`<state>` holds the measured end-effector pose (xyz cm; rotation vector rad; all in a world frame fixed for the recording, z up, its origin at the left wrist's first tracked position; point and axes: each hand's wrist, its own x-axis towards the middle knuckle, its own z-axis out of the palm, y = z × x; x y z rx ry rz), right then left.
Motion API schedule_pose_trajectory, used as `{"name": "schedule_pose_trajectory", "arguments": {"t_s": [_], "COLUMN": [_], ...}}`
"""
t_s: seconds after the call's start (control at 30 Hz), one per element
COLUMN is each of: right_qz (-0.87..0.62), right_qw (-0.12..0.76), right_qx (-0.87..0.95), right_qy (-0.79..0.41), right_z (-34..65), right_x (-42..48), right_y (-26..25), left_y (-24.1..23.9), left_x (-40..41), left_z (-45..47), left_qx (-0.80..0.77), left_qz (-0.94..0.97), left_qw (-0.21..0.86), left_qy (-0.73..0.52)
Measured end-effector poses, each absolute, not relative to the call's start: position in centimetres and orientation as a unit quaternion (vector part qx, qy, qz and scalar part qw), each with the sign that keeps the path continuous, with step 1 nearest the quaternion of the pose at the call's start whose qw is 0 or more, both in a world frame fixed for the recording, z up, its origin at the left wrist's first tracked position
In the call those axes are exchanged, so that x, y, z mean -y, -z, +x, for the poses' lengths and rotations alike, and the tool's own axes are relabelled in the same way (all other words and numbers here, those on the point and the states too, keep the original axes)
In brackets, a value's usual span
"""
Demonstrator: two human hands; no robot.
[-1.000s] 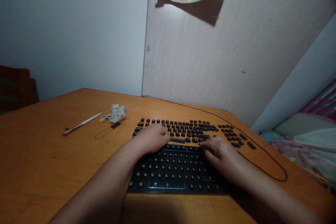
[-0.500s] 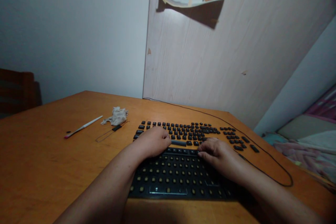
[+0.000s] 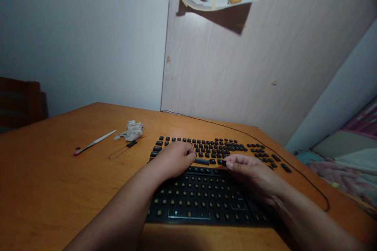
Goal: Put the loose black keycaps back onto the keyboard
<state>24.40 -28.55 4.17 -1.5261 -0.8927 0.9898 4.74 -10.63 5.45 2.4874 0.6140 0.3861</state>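
Observation:
A black keyboard (image 3: pixel 203 196) with most of its keycaps off lies on the table, its stubby key posts bare. My left hand (image 3: pixel 178 159) rests over its far left edge, fingers curled and closed; what they hold, if anything, is hidden. Between thumb and fingertips, my right hand (image 3: pixel 247 168) pinches a small black keycap (image 3: pixel 223 162) just above the far right part of the keyboard. Beyond both hands, loose black keycaps (image 3: pixel 207 151) are laid out in rows on the table. A long bar-shaped keycap (image 3: pixel 202 161) lies between the hands.
To the left are a white brush (image 3: pixel 100 138) with a pink end, a crumpled pale cloth (image 3: pixel 134 130) and a wire keycap puller (image 3: pixel 126 147). A black cable (image 3: pixel 306 180) curves along the right side of the wooden table (image 3: pixel 59 184). A wall stands behind.
My right hand has lifted and turned slightly, and a keycap now shows in its fingertips. My left hand has shifted only a little.

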Motion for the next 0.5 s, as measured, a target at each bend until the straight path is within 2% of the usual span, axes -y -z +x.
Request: {"name": "schedule_pose_trajectory", "arguments": {"t_s": [0.13,0.23,0.33,0.5], "right_qz": [-0.677,-0.694,-0.648,-0.604], "right_qw": [0.496,0.426,0.367,0.326], "right_qx": [0.449,0.568,0.666,0.717], "right_qy": [-0.307,-0.119,0.042,0.122], "right_z": [23.8,22.8,21.6,20.5], "right_x": [28.4,28.4,28.5,28.5], "right_y": [-3.9,-4.2,-4.8,-5.3], "left_y": [-5.8,-5.9,-5.8,-5.9], "left_x": [11.4,12.1,12.7,13.3], "left_z": [5.0,5.1,5.1,5.1], "left_qx": [-0.187,-0.153,-0.128,-0.124], "left_qz": [0.896,0.858,0.804,0.737], "left_qw": [0.368,0.467,0.567,0.657], "left_qy": [-0.161,-0.149,-0.125,-0.096]}}
